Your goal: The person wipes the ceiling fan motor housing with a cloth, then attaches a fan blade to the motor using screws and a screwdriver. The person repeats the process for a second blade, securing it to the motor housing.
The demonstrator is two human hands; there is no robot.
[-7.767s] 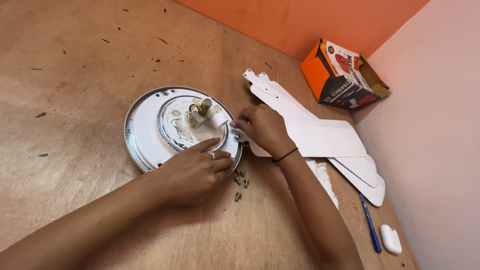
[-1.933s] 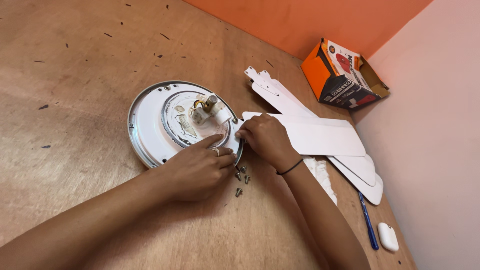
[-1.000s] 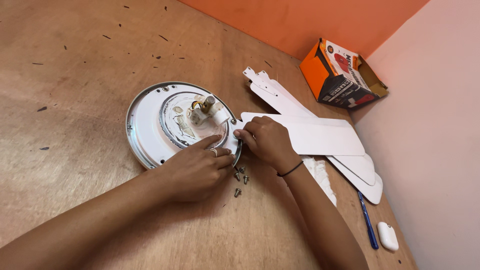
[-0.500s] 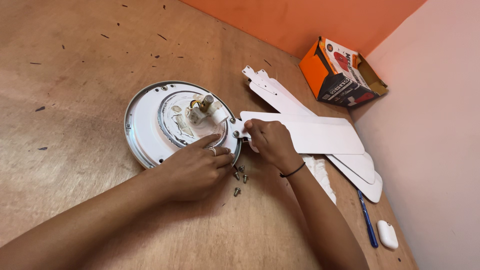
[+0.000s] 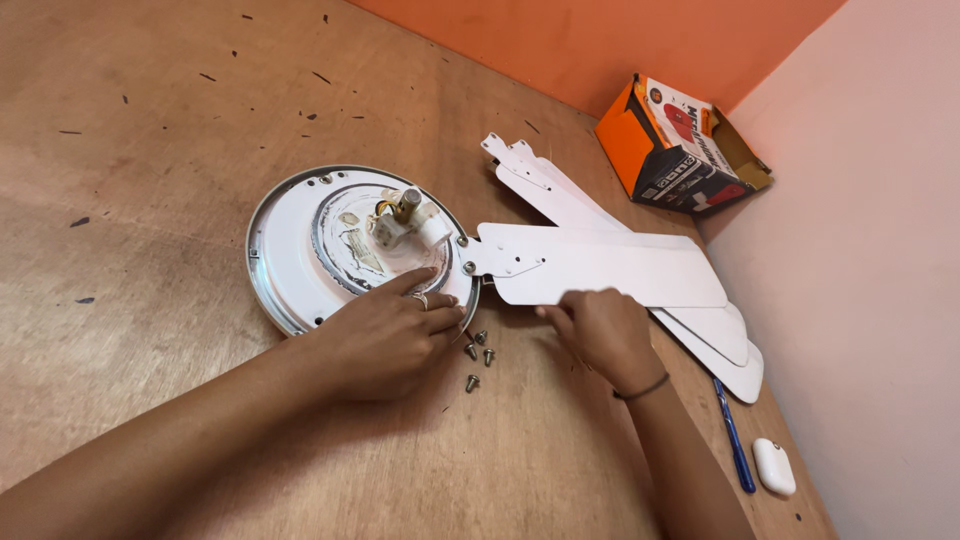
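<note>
White fan hub [image 5: 300,265] under flat left hand [image 5: 385,335], right hand [image 5: 600,330] curled on blade [image 5: 600,270]

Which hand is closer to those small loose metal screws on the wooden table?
Left. The left hand lies right beside the small metal screws, fingertips almost touching; the right hand sits apart, further right.

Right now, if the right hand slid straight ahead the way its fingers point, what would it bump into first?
The right hand points up-left at the white fan blade lying level with the motor housing. It would likely meet the blade's near edge first.
</note>
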